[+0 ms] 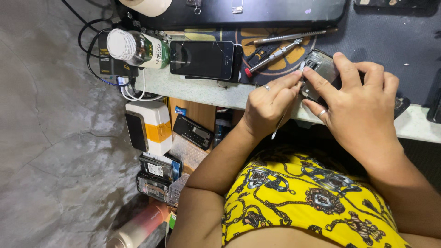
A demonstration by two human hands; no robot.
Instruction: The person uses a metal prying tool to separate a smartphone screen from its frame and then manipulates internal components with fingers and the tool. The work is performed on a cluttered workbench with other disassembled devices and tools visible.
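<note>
My right hand point(363, 103) grips an opened phone point(321, 69) with its inner metal parts showing, and holds it at the edge of the workbench point(206, 92). My left hand point(268, 103) pinches a thin white tool point(280, 124), with its fingertips pressed against the phone's left side next to my right index finger. Each hand wears a ring. The lower part of the phone is hidden under my right hand.
A black phone with a cracked screen point(202, 59) lies to the left, beside a green bottle on its side point(138, 48). A red-tipped screwdriver and tweezers point(275, 53) rest on a patterned mat. Boxes and several phone parts point(156, 170) are stacked on the floor below.
</note>
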